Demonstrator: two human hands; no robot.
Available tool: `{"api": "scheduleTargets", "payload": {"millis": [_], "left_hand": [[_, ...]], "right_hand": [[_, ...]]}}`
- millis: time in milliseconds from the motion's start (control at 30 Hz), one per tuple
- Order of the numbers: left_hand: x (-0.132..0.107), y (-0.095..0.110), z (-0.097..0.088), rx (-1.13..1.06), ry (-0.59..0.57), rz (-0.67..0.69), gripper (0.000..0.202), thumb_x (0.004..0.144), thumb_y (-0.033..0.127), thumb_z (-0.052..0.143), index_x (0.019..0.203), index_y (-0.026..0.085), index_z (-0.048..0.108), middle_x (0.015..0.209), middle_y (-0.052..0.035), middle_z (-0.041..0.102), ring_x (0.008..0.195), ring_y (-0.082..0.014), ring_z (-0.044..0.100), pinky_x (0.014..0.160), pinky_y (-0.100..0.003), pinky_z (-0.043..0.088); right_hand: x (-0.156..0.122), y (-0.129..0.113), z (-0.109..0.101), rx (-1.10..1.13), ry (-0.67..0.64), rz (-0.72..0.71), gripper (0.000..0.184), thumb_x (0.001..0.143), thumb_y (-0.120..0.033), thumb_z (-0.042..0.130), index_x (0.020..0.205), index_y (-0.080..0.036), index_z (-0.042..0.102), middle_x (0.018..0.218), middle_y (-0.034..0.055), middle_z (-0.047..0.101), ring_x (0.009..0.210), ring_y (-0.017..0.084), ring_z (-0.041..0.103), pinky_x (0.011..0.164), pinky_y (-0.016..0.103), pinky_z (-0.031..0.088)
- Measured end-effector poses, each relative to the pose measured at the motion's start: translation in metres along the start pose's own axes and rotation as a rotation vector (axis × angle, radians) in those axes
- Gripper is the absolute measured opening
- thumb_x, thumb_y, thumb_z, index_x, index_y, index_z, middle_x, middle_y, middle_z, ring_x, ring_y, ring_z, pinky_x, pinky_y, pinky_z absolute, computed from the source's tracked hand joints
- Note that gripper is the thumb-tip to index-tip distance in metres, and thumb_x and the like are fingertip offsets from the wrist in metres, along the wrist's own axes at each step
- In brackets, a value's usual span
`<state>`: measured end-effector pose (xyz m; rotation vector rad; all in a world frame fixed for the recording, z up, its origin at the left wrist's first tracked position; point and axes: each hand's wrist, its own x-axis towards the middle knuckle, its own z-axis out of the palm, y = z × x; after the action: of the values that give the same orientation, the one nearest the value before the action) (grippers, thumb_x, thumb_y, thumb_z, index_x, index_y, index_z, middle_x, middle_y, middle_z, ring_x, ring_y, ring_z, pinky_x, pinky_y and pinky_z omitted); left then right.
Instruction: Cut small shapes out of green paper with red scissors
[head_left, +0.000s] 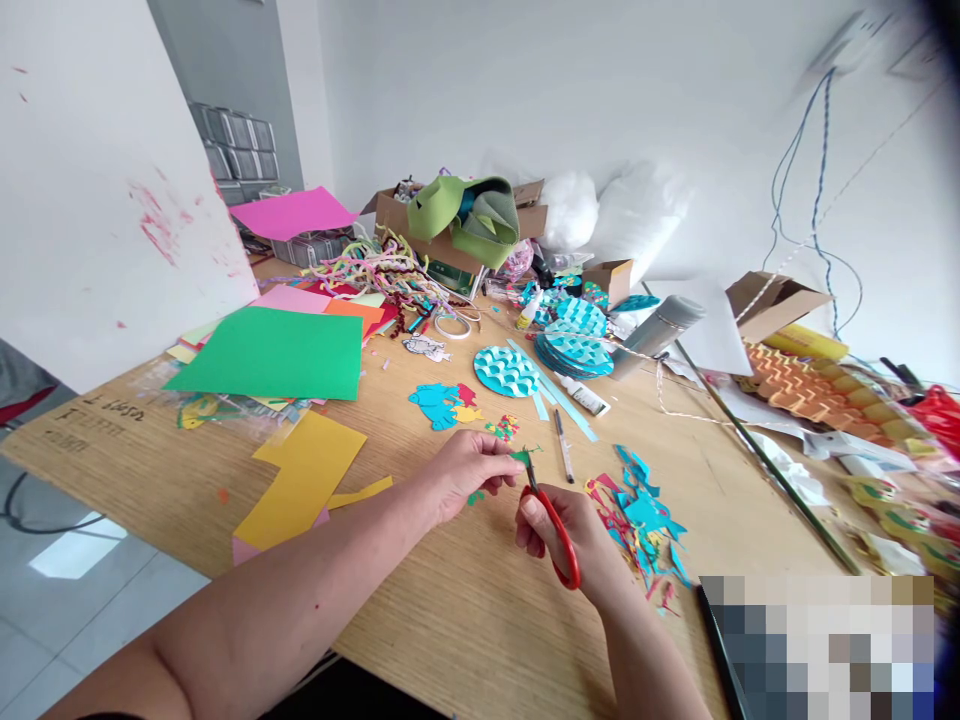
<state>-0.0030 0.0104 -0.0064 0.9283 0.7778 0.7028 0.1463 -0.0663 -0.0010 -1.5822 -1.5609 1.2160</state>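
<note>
Between the thumb and fingers of my left hand [469, 470] is a small piece of green paper [519, 456]. My right hand [566, 535] grips red-handled scissors [571, 560], whose blades meet the green paper's edge. Small green scraps [475, 497] lie on the table under my left hand. Just beyond the hands are blue fish cutouts [435, 403], red and yellow cutouts [468, 412], and a pile of tiny coloured bits [504, 428]. A pen [563, 445] rests to the right of these.
A heap of blue and red paper offcuts [649, 510] lies right of my right hand. Yellow paper [304, 480] and a green sheet [277, 355] are at left. Patterned blue discs [506, 371], a glue bottle [585, 395] and a grey cylinder [660, 335] stand farther back.
</note>
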Motion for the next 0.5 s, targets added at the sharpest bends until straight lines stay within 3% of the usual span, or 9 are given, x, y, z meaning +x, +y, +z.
{"api": "scheduleTargets", "payload": {"millis": [500], "left_hand": [[-0.0037,0.0031,0.0014,0.092,0.01,0.024,0.017,0.058,0.029,0.068,0.063,0.014,0.06,0.054,0.0015,0.056,0.048,-0.0065,0.042,0.049,-0.022,0.03]], "right_hand": [[-0.0002,-0.0018,0.0006,-0.023,-0.02,-0.024,0.045,0.082,-0.056,0.055,0.065,-0.015,0.058,0.057,0.0035,0.061,0.048,0.013,0.053,0.048,0.023,0.042]]}}
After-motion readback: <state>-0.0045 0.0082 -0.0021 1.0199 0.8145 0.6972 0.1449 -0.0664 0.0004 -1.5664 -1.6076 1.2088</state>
